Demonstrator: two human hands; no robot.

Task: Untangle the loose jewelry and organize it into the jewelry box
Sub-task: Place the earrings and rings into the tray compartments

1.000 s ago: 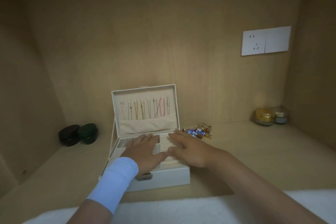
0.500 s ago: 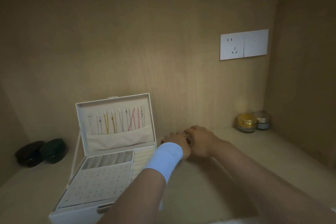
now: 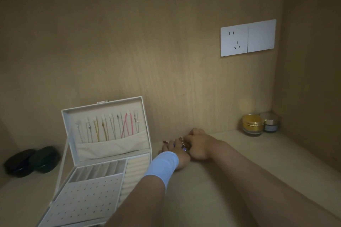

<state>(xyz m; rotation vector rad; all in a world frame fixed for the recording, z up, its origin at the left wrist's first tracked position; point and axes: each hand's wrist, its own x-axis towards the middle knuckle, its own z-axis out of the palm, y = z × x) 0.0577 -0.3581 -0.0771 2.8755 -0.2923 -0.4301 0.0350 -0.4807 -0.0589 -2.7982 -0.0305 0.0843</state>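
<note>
Gathering the tangled jewelry (image 3: 184, 145) near the counter's back edge, left hand (image 3: 181, 159) and right hand (image 3: 199, 147) both pinch it, just beside the open jewelry box (image 3: 114, 148), probably to keep transfers short.

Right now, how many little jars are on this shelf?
2, both at the back right corner of the shelf: a gold jar, and a smaller grey jar just to its right. None seems hidden.

Tangled jewelry (image 3: 183, 144) beside open jewelry box (image 3: 110, 148)
</note>
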